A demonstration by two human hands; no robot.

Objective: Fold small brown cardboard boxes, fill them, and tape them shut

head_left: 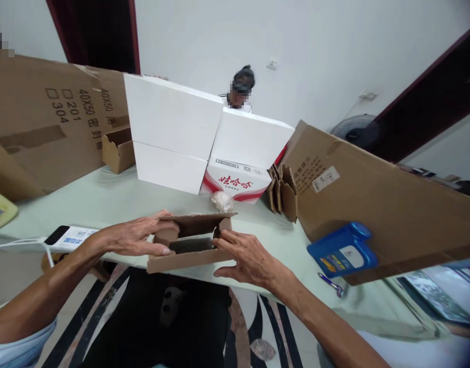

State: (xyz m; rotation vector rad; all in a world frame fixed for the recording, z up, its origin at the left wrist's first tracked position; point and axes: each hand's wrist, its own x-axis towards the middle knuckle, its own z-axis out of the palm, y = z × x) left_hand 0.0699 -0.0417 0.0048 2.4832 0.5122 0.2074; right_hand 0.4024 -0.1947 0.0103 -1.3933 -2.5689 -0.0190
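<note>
Holding a cardboard box [188, 262], mouth up, at the green table's [104, 199] near edge, clasping one end in the left hand [137, 236] and resting the unclenched right hand [252, 258] on the other, thumb apart, apparently to steady both ends. Beyond, stacked seemingly as a screen: white cartons [173, 120]. Stood upright beside them, likely to save space: folded cardboard pieces [289, 194].

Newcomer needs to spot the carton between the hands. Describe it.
Start at the pale green table. At its near edge, between the left hand and right hand, is the open carton. Unlike the brown box beside the white boxes, it has both hands on it.
</note>
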